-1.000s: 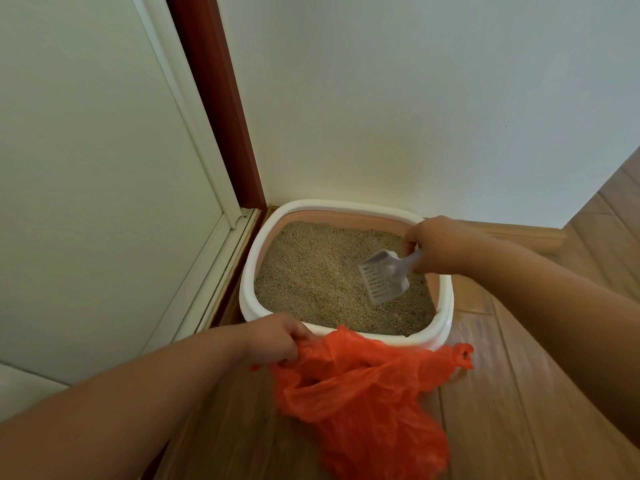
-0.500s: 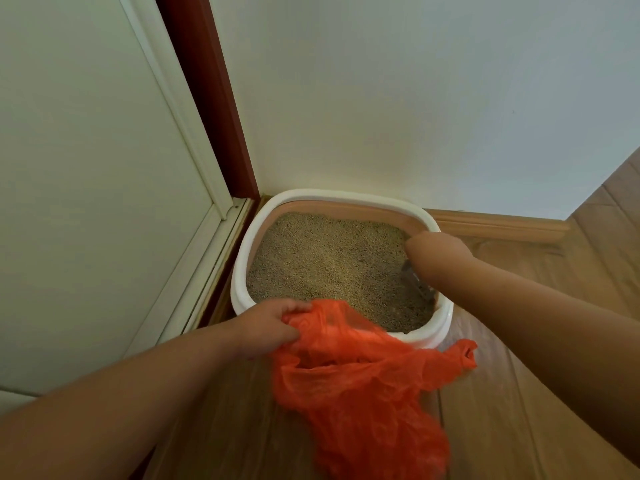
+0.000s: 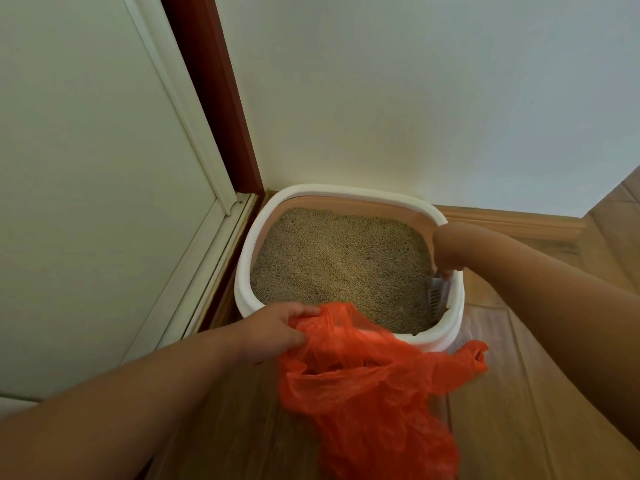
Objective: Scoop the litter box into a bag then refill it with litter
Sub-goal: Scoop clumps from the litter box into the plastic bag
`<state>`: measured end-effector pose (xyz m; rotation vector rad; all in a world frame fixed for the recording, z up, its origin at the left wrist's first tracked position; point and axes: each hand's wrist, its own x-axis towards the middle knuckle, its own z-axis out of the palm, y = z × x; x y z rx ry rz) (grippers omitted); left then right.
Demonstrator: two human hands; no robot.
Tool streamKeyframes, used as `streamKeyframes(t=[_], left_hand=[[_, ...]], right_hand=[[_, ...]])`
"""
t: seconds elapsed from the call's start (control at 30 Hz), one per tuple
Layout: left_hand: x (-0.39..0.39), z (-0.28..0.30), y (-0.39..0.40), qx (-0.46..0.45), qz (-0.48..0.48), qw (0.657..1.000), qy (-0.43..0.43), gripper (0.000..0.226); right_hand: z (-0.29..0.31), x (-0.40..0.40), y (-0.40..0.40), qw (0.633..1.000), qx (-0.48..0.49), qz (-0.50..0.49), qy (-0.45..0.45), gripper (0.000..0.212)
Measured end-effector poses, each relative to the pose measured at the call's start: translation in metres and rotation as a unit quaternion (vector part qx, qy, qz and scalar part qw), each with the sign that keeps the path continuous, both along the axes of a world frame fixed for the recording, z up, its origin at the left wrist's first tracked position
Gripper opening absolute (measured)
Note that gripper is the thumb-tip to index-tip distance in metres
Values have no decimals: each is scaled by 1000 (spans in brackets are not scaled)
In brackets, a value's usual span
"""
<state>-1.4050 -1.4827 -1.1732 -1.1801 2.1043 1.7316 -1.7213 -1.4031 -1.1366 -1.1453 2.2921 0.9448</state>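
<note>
Head view shows the litter box (image 3: 242,271), a white-rimmed tray set on the wooden floor (image 3: 519,410) in the corner where the wall (image 3: 415,98) meets the door frame (image 3: 214,98). Its litter (image 3: 339,265) fills the tray in a fairly even layer; no clumps can be made out. At the near right corner of the tray, the scoop (image 3: 437,295) stands blade-down in the litter, close against the inner wall. The right hand (image 3: 450,249) is closed over the scoop handle from above; the fingers themselves are hidden. The orange bag (image 3: 363,382) lies crumpled over the near rim and onto the floor. The left hand (image 3: 273,329) pinches the bag's upper edge, fingers curled into the plastic, holding its mouth beside the tray.

Assessment: scooping is at an early stage. Whether the bag contains anything cannot be determined. Transfer of waste remains, followed by the refill; no fresh litter container is in view.
</note>
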Motion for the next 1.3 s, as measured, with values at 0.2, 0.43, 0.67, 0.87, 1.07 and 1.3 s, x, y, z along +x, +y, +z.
streamKeyframes(t=[0.2, 0.43, 0.67, 0.87, 1.07, 1.3], left_hand=[[-2, -5, -1, -9, -3, 1000, 5, 63], [-6, -6, -3, -9, -2, 1000, 7, 63], [-7, -9, -5, -16, -10, 1000, 4, 64], [-9, -13, -7, -24, -15, 1000, 0, 64], [-12, -13, -8, -21, -13, 1000, 5, 62], [-9, -15, -9, -14, -6, 1000, 10, 64]], right_hand=[[-8, -16, 19, 997, -58, -57, 6, 40], [-25, -18, 33, 981, -168, -98, -25, 43], [-47, -17, 39, 950, -245, -174, -87, 30], [-69, -11, 43, 915, -310, -223, -131, 21], [-90, -1, 40, 874, -376, -244, -187, 13], [-115, 33, 27, 816, -448, -269, -246, 19]])
